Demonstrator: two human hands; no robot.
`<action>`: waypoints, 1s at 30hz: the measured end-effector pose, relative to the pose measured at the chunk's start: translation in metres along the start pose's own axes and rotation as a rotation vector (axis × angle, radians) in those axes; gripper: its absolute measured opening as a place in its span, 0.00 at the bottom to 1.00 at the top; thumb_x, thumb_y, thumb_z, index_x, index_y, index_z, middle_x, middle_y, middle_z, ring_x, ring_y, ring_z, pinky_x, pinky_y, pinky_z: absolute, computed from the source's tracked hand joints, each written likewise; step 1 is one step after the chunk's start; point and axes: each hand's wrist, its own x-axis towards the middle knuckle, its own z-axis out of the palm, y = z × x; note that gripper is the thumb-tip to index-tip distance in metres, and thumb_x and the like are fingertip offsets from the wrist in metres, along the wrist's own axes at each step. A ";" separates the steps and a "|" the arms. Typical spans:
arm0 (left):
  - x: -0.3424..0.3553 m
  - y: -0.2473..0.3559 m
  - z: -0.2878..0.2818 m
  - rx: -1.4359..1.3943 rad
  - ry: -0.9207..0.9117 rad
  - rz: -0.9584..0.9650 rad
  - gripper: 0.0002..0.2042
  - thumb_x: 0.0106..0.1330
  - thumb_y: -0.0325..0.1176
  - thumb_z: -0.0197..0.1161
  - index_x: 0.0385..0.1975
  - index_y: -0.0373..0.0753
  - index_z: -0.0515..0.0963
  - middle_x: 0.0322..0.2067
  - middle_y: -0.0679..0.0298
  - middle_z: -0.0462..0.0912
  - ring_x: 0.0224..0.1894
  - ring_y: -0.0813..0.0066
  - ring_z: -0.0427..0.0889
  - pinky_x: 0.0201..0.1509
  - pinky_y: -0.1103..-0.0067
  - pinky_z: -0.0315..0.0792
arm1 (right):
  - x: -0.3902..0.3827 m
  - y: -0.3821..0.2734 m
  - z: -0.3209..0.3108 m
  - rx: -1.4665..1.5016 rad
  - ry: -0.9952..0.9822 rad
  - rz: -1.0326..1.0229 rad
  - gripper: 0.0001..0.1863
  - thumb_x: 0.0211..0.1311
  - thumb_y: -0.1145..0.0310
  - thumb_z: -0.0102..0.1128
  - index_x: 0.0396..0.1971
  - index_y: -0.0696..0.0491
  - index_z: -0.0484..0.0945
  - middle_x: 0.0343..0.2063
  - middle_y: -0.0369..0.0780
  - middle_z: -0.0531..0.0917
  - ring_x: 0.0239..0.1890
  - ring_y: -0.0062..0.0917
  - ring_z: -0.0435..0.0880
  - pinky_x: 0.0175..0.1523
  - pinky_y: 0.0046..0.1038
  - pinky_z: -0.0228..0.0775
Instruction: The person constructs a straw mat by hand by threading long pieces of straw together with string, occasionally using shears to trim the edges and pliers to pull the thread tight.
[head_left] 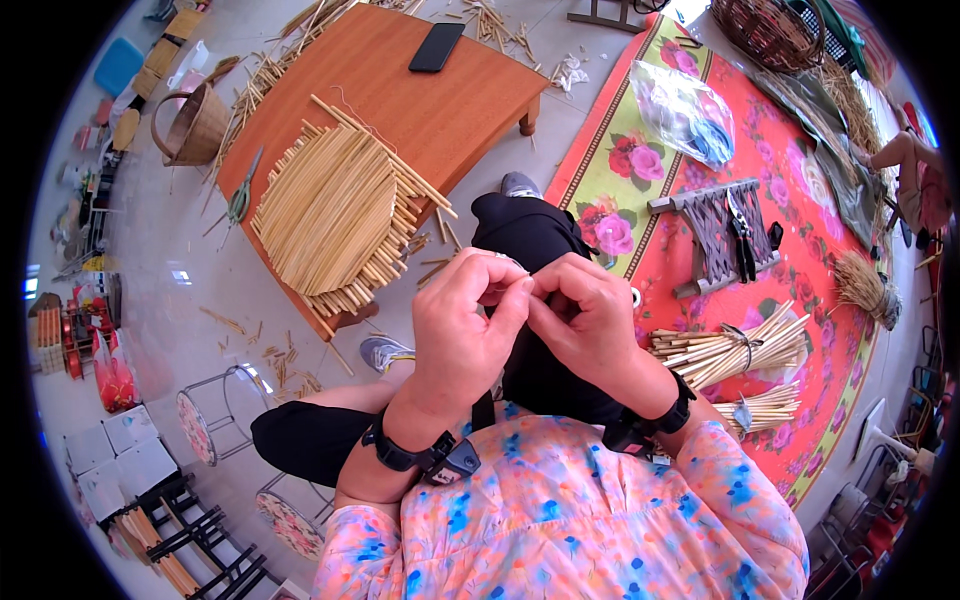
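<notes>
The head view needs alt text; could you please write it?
A person's left hand and right hand meet, pinching something too small to make out. A panel of straw-coloured stalks lies on a wooden table at left; bundled stalks lie on red floral cloth at right.

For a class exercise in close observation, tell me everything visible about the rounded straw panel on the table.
The straw panel looks made of pale golden stalks laid side by side, forming a roughly oval face. Stalk ends jut unevenly around its rim; longer stalks lie along its upper-right edge. It lies on the brown table, near one corner; neither the left hand nor right hand touches it.
</notes>
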 end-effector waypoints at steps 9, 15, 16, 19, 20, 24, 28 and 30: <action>0.001 0.002 -0.010 -0.232 -0.147 -0.269 0.03 0.63 0.25 0.59 0.30 0.33 0.74 0.26 0.69 0.76 0.26 0.86 0.74 0.31 0.86 0.70 | 0.009 -0.005 -0.015 0.132 0.002 -0.003 0.03 0.52 0.80 0.63 0.27 0.60 0.79 0.26 0.35 0.79 0.21 0.12 0.72 0.24 0.15 0.59; 0.001 0.002 -0.014 -0.348 -0.259 -0.380 0.04 0.65 0.27 0.59 0.31 0.34 0.74 0.26 0.69 0.76 0.27 0.86 0.75 0.32 0.88 0.70 | 0.008 0.002 -0.014 0.341 -0.043 0.048 0.03 0.55 0.80 0.61 0.30 0.62 0.79 0.28 0.36 0.79 0.28 0.14 0.76 0.32 0.15 0.66; 0.001 0.002 -0.014 -0.369 -0.267 -0.388 0.04 0.65 0.28 0.59 0.32 0.34 0.74 0.27 0.69 0.77 0.27 0.86 0.75 0.32 0.88 0.70 | 0.009 0.000 -0.012 0.376 -0.030 0.071 0.03 0.53 0.79 0.62 0.28 0.61 0.79 0.27 0.37 0.80 0.28 0.15 0.77 0.32 0.16 0.67; 0.000 0.000 -0.013 -0.424 -0.293 -0.415 0.05 0.66 0.28 0.60 0.32 0.33 0.74 0.27 0.69 0.77 0.27 0.86 0.75 0.32 0.88 0.70 | 0.008 -0.001 -0.013 0.394 -0.035 0.098 0.03 0.52 0.78 0.63 0.27 0.61 0.79 0.25 0.37 0.80 0.27 0.15 0.77 0.31 0.18 0.67; 0.000 0.000 -0.013 -0.439 -0.301 -0.426 0.05 0.66 0.28 0.60 0.32 0.33 0.74 0.27 0.69 0.77 0.27 0.86 0.75 0.32 0.88 0.70 | 0.008 -0.002 -0.014 0.386 -0.045 0.100 0.03 0.52 0.78 0.63 0.27 0.61 0.78 0.25 0.36 0.80 0.27 0.15 0.77 0.30 0.18 0.67; 0.000 0.001 -0.013 -0.447 -0.332 -0.447 0.05 0.66 0.28 0.60 0.33 0.33 0.74 0.27 0.69 0.77 0.27 0.86 0.75 0.32 0.88 0.70 | 0.009 -0.005 -0.018 0.261 -0.111 0.145 0.03 0.54 0.78 0.61 0.26 0.60 0.76 0.24 0.37 0.78 0.24 0.18 0.76 0.29 0.20 0.66; 0.000 0.002 -0.012 -0.462 -0.331 -0.456 0.05 0.66 0.28 0.60 0.33 0.33 0.74 0.27 0.69 0.77 0.27 0.86 0.75 0.31 0.88 0.71 | 0.008 -0.005 -0.017 0.209 -0.123 0.118 0.03 0.55 0.76 0.59 0.27 0.60 0.74 0.23 0.39 0.78 0.24 0.22 0.75 0.29 0.22 0.67; 0.000 0.004 -0.011 -0.439 -0.318 -0.436 0.05 0.65 0.27 0.60 0.33 0.33 0.74 0.27 0.69 0.77 0.26 0.86 0.75 0.31 0.88 0.71 | 0.008 -0.005 -0.017 0.233 -0.133 0.140 0.04 0.57 0.76 0.58 0.27 0.60 0.74 0.23 0.39 0.77 0.24 0.22 0.75 0.30 0.22 0.67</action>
